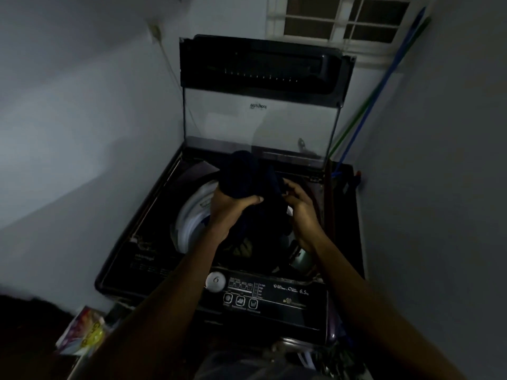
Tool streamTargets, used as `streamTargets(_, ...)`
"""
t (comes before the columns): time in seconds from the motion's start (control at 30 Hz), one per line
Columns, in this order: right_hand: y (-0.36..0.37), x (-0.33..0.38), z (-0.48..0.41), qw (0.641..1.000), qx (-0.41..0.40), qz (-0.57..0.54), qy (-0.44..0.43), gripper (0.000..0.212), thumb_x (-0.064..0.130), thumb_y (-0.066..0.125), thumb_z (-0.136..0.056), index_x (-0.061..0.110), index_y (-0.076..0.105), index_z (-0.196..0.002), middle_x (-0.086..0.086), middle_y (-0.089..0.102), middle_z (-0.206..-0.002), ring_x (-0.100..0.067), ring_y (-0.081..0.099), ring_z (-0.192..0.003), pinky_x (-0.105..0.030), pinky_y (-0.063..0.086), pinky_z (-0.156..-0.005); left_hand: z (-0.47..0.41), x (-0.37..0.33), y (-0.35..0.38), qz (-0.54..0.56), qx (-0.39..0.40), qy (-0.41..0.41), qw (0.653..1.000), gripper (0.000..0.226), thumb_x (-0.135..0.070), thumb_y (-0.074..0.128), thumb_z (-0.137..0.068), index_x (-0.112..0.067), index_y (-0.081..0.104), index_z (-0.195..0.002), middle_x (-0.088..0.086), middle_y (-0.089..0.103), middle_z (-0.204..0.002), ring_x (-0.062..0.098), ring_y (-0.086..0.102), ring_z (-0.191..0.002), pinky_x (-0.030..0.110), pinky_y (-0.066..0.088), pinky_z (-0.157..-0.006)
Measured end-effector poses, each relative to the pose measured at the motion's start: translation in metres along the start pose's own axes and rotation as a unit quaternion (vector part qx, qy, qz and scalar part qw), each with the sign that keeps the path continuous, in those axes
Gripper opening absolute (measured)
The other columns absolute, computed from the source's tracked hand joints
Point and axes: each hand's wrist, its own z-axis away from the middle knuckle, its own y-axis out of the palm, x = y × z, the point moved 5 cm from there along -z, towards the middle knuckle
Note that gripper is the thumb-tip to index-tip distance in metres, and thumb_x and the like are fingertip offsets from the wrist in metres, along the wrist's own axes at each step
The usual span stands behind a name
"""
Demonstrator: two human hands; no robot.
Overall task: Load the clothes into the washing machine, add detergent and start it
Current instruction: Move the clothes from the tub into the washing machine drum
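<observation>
Dim overall, underexposed, with a cold blue-grey cast. Lit weakly from the upper left, as shown by paler bands across the left wall (68, 127). No daylight through the window (345, 20). Faint reflections on the raised glass lid (260, 124). Deep shadow inside the drum (192, 215), with dark cloth (247, 176) barely distinguishable. Strong wide-angle bending at the edges. Soft blur on the lower-left packet (82, 333) and the forearms.
</observation>
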Motion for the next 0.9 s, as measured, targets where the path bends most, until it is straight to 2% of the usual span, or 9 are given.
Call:
streamTargets(0.1,0.009,-0.01,-0.006,0.999,-0.038,0.0,0.01,0.041,-0.004,0.04,-0.092,0.011,0.059,-0.125,-0.006,0.066,-0.114,-0.01,0.066,-0.093,-0.018,0.054,-0.069,-0.018,0.015,-0.004,-0.042,0.038,-0.024,0.998,0.06,-0.03,0.091,-0.059,-0.017,0.068,-0.113,-0.009,0.071,-0.102,0.013,0.068,-0.099,0.032,0.057,-0.086)
streamTargets(0.17,0.015,-0.022,-0.013,0.997,-0.078,-0.007,0.018,0.036,-0.002,0.041,-0.093,0.012,0.06,-0.121,-0.002,0.066,-0.106,-0.009,0.066,-0.087,-0.018,0.052,-0.066,-0.033,0.028,-0.009,-0.077,0.067,-0.042,0.994,0.075,-0.042,0.09,-0.049,-0.021,0.067,-0.118,-0.009,0.071,-0.108,0.012,0.067,-0.1,0.035,0.056,-0.088)
streamTargets(0.3,0.024,-0.05,-0.019,0.986,-0.158,0.042,0.032,0.03,0.006,0.047,-0.091,0.026,0.061,-0.108,-0.009,0.068,-0.107,-0.022,0.065,-0.094,-0.038,0.054,-0.082,-0.05,0.049,-0.01,-0.097,0.12,-0.054,0.987,0.069,-0.03,0.092,-0.057,-0.023,0.065,-0.121,-0.012,0.07,-0.111,0.008,0.066,-0.102,0.023,0.052,-0.08)
streamTargets(0.4,0.03,-0.058,-0.028,0.964,-0.149,0.218,0.041,0.045,0.02,0.045,-0.083,0.02,0.056,-0.126,-0.007,0.063,-0.124,-0.026,0.058,-0.114,-0.037,0.045,-0.099,-0.07,0.066,-0.007,-0.175,0.201,-0.061,0.962,0.082,-0.044,0.087,-0.065,-0.026,0.052,-0.137,-0.015,0.058,-0.126,0.006,0.055,-0.115,0.026,0.045,-0.095)
streamTargets(0.5,0.027,-0.075,-0.038,0.907,-0.078,0.396,0.125,0.05,0.018,0.043,-0.083,0.011,0.056,-0.131,-0.014,0.059,-0.13,-0.031,0.054,-0.122,-0.033,0.038,-0.1,-0.089,0.081,-0.015,-0.28,0.27,-0.05,0.92,0.108,-0.058,0.082,-0.064,-0.024,0.03,-0.153,-0.003,0.041,-0.153,0.018,0.041,-0.139,0.039,0.036,-0.114)
streamTargets(0.6,0.022,-0.087,-0.042,0.875,-0.065,0.458,0.142,0.037,0.008,0.052,-0.087,0.009,0.065,-0.122,-0.016,0.064,-0.125,-0.033,0.058,-0.117,-0.032,0.041,-0.098,-0.098,0.091,-0.023,-0.317,0.285,-0.065,0.902,0.089,-0.037,0.074,-0.086,-0.017,0.022,-0.155,0.006,0.028,-0.16,0.026,0.031,-0.145,0.042,0.03,-0.116)
streamTargets(0.7,0.02,-0.093,-0.039,0.877,-0.074,0.46,0.121,0.027,0.006,0.058,-0.09,0.004,0.069,-0.115,-0.016,0.066,-0.121,-0.031,0.06,-0.116,-0.032,0.042,-0.097,-0.1,0.099,-0.028,-0.326,0.267,-0.058,0.905,0.078,-0.036,0.07,-0.088,-0.021,0.029,-0.153,0.005,0.036,-0.157,0.027,0.038,-0.141,0.041,0.035,-0.114)
streamTargets(0.83,0.018,-0.086,-0.024,0.882,-0.091,0.449,0.107,0.029,0.003,0.057,-0.089,0.001,0.069,-0.115,-0.013,0.065,-0.124,-0.026,0.057,-0.119,-0.02,0.036,-0.093,-0.095,0.104,-0.027,-0.344,0.289,-0.034,0.893,0.07,-0.035,0.067,-0.09,-0.02,0.036,-0.151,0.003,0.042,-0.153,0.026,0.044,-0.136,0.036,0.039,-0.11)
streamTargets(0.9,0.015,-0.079,-0.018,0.884,-0.107,0.445,0.098,0.03,0.002,0.056,-0.087,0.003,0.069,-0.114,-0.012,0.066,-0.123,-0.025,0.058,-0.119,-0.022,0.037,-0.096,-0.091,0.101,-0.025,-0.354,0.288,-0.012,0.89,0.066,-0.032,0.067,-0.091,-0.019,0.039,-0.149,0.004,0.044,-0.151,0.026,0.045,-0.135,0.034,0.04,-0.108)
